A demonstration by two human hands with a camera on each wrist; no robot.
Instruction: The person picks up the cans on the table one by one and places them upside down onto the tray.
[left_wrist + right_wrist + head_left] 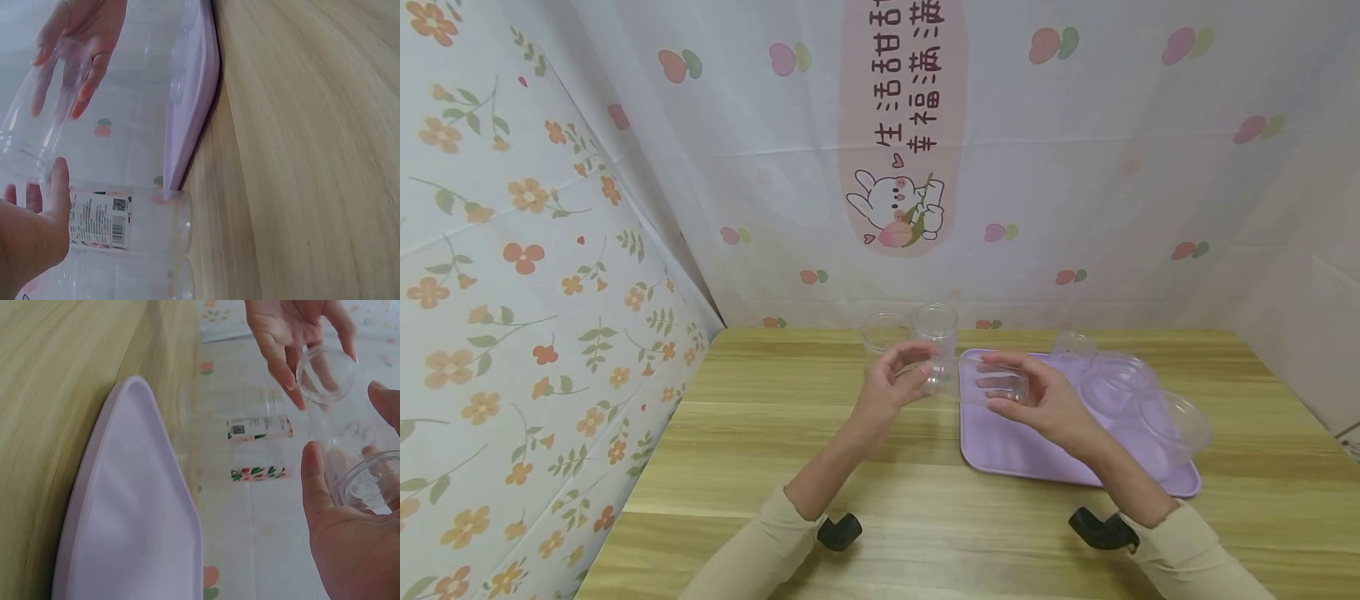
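Between my two hands, a clear plastic cup (992, 382) lies sideways above the table. My right hand (1051, 404) holds its narrower end, fingers and thumb on opposite sides. At the other end my left hand (891, 383) has its thumb and fingers around the rim. In the left wrist view the cup (44, 115) spans from the right hand (87, 31) above to the left hand (37, 231) below. The right wrist view shows the cup (350, 431) see-through, with the right hand (350, 544) nearest and the left hand (300, 328) beyond.
A purple tray (1000, 442) lies on the wooden table (760, 467), with several clear containers (1176, 425) on its right side. Two tall clear containers (936, 321) stand behind my left hand; a printed label (100, 219) shows on one. Patterned cloths (760, 167) hang behind and left.
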